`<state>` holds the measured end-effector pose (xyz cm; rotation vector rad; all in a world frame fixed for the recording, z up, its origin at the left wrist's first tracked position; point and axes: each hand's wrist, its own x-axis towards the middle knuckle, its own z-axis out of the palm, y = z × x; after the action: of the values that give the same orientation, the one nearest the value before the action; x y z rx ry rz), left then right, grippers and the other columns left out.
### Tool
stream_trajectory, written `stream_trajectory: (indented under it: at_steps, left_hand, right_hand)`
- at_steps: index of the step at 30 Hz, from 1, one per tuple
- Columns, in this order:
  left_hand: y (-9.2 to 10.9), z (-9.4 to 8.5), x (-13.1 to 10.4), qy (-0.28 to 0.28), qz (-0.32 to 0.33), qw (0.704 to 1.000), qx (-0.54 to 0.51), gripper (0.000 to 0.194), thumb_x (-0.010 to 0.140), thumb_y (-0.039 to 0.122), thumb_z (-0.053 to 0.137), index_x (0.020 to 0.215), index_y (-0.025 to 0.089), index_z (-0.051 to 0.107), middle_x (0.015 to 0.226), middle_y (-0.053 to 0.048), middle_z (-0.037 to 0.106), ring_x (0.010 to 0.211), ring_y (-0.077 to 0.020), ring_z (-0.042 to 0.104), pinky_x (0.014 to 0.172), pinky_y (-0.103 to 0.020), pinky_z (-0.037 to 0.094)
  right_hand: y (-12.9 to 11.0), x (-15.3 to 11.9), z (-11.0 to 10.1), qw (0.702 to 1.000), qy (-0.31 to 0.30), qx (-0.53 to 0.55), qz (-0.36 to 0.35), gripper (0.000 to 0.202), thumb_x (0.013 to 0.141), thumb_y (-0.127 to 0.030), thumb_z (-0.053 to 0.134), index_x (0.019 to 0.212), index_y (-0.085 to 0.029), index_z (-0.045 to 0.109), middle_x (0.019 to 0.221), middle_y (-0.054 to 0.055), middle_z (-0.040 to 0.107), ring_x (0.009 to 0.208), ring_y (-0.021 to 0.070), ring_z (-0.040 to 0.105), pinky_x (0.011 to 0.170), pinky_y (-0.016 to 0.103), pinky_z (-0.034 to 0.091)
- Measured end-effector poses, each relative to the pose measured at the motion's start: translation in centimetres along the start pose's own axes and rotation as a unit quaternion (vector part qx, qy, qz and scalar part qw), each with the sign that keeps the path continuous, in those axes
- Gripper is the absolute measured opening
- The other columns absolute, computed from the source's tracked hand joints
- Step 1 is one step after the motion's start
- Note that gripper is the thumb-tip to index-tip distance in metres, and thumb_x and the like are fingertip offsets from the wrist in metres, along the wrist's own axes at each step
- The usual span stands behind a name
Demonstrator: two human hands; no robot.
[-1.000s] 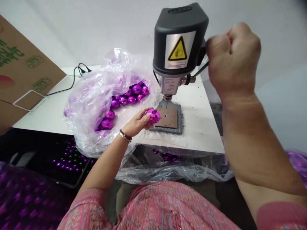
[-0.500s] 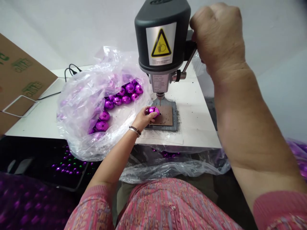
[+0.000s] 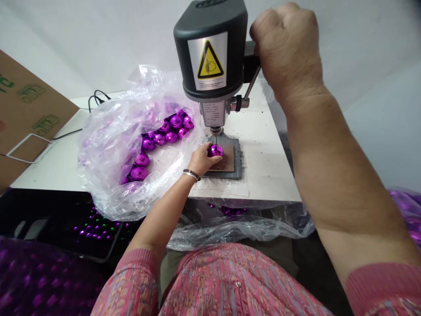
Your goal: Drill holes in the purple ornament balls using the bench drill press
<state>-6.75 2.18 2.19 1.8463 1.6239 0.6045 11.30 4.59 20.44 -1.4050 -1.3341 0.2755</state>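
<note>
Between the thumb and fingers of my left hand [image 3: 203, 159] is a shiny purple ball [image 3: 216, 151]. It rests on a brown board [image 3: 227, 164] over the grey base plate [image 3: 237, 170] of a drill press [image 3: 210, 57]. The thin drill bit [image 3: 216, 139] points down at the top of the ball; I cannot tell whether it touches. My right hand [image 3: 289, 48], raised at the upper right, is closed around the press's feed lever [image 3: 252, 83], whose grip end the fingers hide.
A clear plastic bag [image 3: 112, 175] with several purple balls [image 3: 141, 159] lies left of the press. A cardboard box [image 3: 29, 109] and black cable [image 3: 67, 134] are farther left. Dark drilling crumbs dot the white table [image 3: 272, 175]. More plastic [image 3: 237, 232] hangs below its front edge.
My left hand has shifted right, bringing the purple ball from beside the bit to directly beneath it. My right hand stays on the lever, and the view has turned slightly.
</note>
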Motion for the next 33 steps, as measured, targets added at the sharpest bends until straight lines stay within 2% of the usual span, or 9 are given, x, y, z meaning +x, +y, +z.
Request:
stream_trajectory:
  at_steps: [3, 7, 12, 16, 19, 22, 29, 33]
  left_hand:
    - [0.4, 0.2, 0.3, -0.014, 0.011, 1.0, 0.026, 0.066, 0.07, 0.029, 0.082, 0.132, 0.017, 0.064, 0.117, -0.007, 0.073, 0.099, -0.0212, 0.067, 0.096, -0.032, 0.051]
    - [-0.1, 0.6, 0.8, -0.036, 0.018, 0.999, 0.005, 0.07, 0.069, 0.028, 0.083, 0.135, 0.017, 0.063, 0.116, -0.005, 0.074, 0.1, -0.0205, 0.068, 0.097, -0.031, 0.051]
    - [-0.9, 1.2, 0.9, -0.026, 0.018, 0.999, -0.015, 0.075, 0.071, 0.03, 0.081, 0.141, 0.017, 0.058, 0.114, -0.006, 0.074, 0.101, -0.0212, 0.069, 0.097, -0.032, 0.051]
    - [-0.7, 1.3, 0.5, -0.017, 0.004, 1.0, -0.011, 0.074, 0.071, 0.031, 0.082, 0.14, 0.016, 0.059, 0.115, -0.007, 0.074, 0.102, -0.0218, 0.068, 0.097, -0.032, 0.051]
    - [-0.6, 1.3, 0.3, -0.014, 0.004, 1.0, -0.014, 0.072, 0.071, 0.032, 0.082, 0.139, 0.018, 0.06, 0.114, -0.006, 0.074, 0.101, -0.021, 0.068, 0.095, -0.031, 0.051]
    - [-0.6, 1.4, 0.3, -0.013, 0.008, 1.0, -0.015, 0.075, 0.071, 0.032, 0.082, 0.14, 0.016, 0.059, 0.116, -0.006, 0.074, 0.101, -0.0209, 0.068, 0.096, -0.031, 0.051]
    - [-1.0, 1.5, 0.4, -0.015, 0.024, 0.999, -0.023, 0.072, 0.071, 0.033, 0.082, 0.138, 0.015, 0.06, 0.11, -0.006, 0.075, 0.096, -0.0212, 0.068, 0.091, -0.03, 0.051]
    - [-1.2, 1.7, 0.4, -0.016, 0.029, 0.999, -0.024, 0.072, 0.071, 0.034, 0.082, 0.137, 0.016, 0.061, 0.112, -0.006, 0.074, 0.096, -0.0218, 0.068, 0.089, -0.03, 0.052]
  right_hand:
    - [0.0, 0.0, 0.0, 1.0, 0.003, -0.001, 0.0, 0.026, 0.092, -0.021, 0.043, 0.068, -0.013, 0.04, 0.066, -0.004, 0.034, 0.067, 0.0024, 0.026, 0.07, 0.022, 0.028]
    - [-0.1, -0.2, 0.0, 1.0, 0.005, -0.004, 0.002, 0.031, 0.093, -0.022, 0.044, 0.065, -0.015, 0.034, 0.065, -0.005, 0.031, 0.066, 0.0023, 0.023, 0.069, 0.023, 0.025]
    - [-0.4, -0.9, -0.2, 1.0, 0.016, -0.017, -0.009, 0.034, 0.095, -0.02, 0.045, 0.064, -0.016, 0.029, 0.066, -0.004, 0.027, 0.067, 0.003, 0.022, 0.069, 0.024, 0.023]
    - [0.2, -3.2, -0.7, 0.997, 0.026, -0.03, -0.07, 0.035, 0.093, -0.017, 0.047, 0.066, -0.018, 0.024, 0.064, -0.006, 0.024, 0.063, 0.0031, 0.021, 0.068, 0.023, 0.024]
    - [1.6, -5.7, -1.1, 0.989, 0.022, -0.003, -0.149, 0.025, 0.09, -0.025, 0.051, 0.074, -0.018, 0.032, 0.065, -0.006, 0.029, 0.06, 0.0032, 0.026, 0.066, 0.022, 0.029]
    - [3.2, -8.0, -1.2, 0.982, 0.033, -0.018, -0.186, 0.02, 0.088, -0.03, 0.051, 0.079, -0.018, 0.038, 0.07, -0.004, 0.036, 0.062, 0.0026, 0.033, 0.069, 0.021, 0.035]
    - [5.7, -10.7, -0.8, 0.972, 0.046, -0.117, -0.198, 0.016, 0.088, -0.036, 0.048, 0.084, -0.02, 0.048, 0.076, 0.001, 0.05, 0.068, 0.0092, 0.048, 0.068, 0.026, 0.044]
    - [6.6, -11.3, -0.3, 0.97, 0.064, -0.115, -0.207, 0.017, 0.089, -0.038, 0.045, 0.087, -0.021, 0.051, 0.076, 0.002, 0.053, 0.066, 0.0103, 0.048, 0.067, 0.028, 0.045]
